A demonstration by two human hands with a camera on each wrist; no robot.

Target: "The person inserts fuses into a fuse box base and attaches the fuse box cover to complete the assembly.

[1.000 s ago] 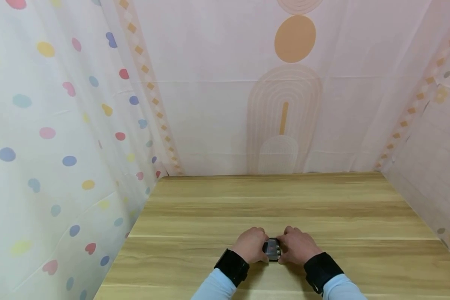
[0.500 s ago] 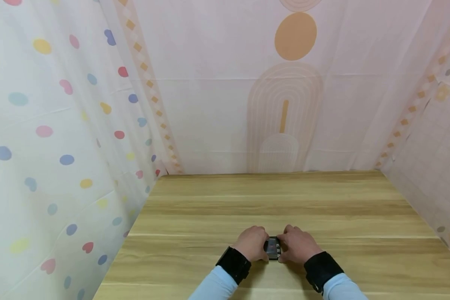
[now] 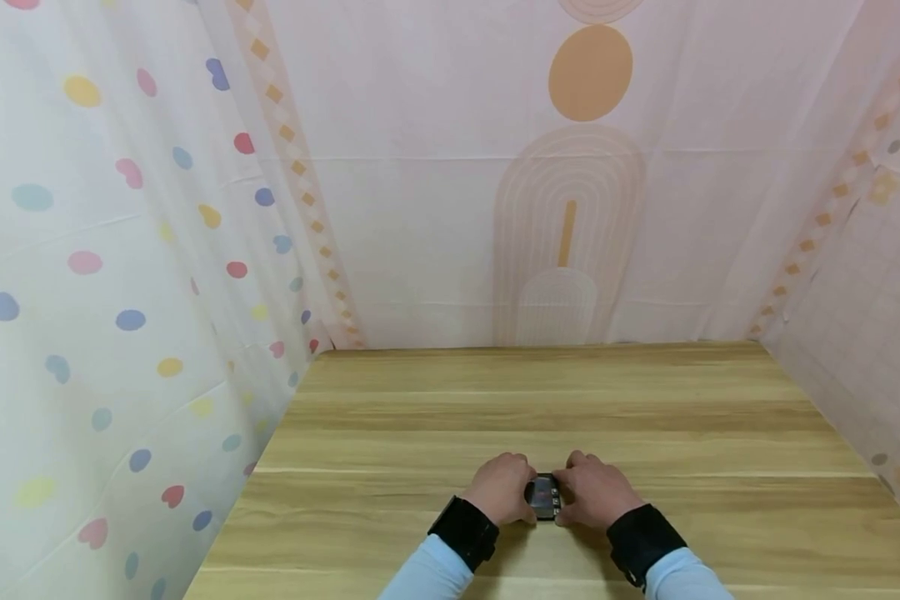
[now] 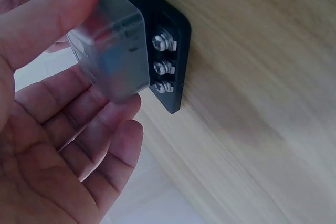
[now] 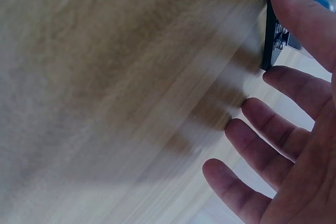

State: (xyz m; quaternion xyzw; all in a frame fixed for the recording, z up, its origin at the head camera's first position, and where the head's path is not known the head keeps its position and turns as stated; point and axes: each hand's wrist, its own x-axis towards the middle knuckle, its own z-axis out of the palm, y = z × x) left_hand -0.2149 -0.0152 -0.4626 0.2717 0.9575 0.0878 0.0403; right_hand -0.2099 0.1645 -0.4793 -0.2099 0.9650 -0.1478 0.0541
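Observation:
A small black fuse block (image 3: 543, 502) with a smoky clear cover (image 4: 123, 51) lies between my hands near the front of the table. Screw terminals (image 4: 164, 67) line one side of its black base (image 4: 182, 30). My left hand (image 3: 501, 490) grips the clear cover between thumb and fingers. On the other side, my right hand (image 3: 598, 493) holds the base by its edge, thumb at one end and index finger at the other. The remaining right fingers (image 5: 262, 145) are spread apart and lightly bent. Red and blue shapes show blurred through the cover.
The wood-grain table (image 3: 420, 408) stretches behind and to both sides of the hands. A pale patterned curtain (image 3: 420, 208) hangs at the back, a dotted one (image 3: 112, 350) on the left, and a light cloth (image 3: 862, 317) on the right. Both wrists wear black bands.
The head view has shifted slightly. Both hands stay at the fuse block with almost the same hold.

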